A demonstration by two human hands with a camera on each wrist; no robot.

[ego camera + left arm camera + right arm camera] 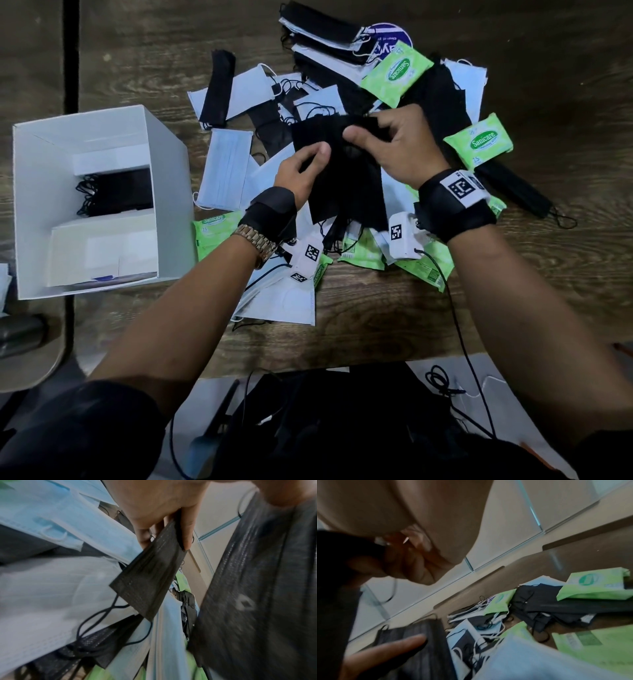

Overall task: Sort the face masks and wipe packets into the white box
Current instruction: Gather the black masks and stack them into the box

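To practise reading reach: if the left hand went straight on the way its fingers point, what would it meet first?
Probably the right hand, just beyond the black masks both hands grip; depth is unclear.

Place: a plain indoor work desk, of the office or workroom sort; which of the two cannot be told.
Surface: dark brown wood-grain tabletop [359,335] with a black seam down its left side.
Goods: loose heap of black and pale blue pleated face masks [226,171] and green plastic wipe packets [479,144].
Container: white cardboard box with inner dividers [164,144], standing open at the left.
Backdrop: pale wall panels [505,527] behind the table.
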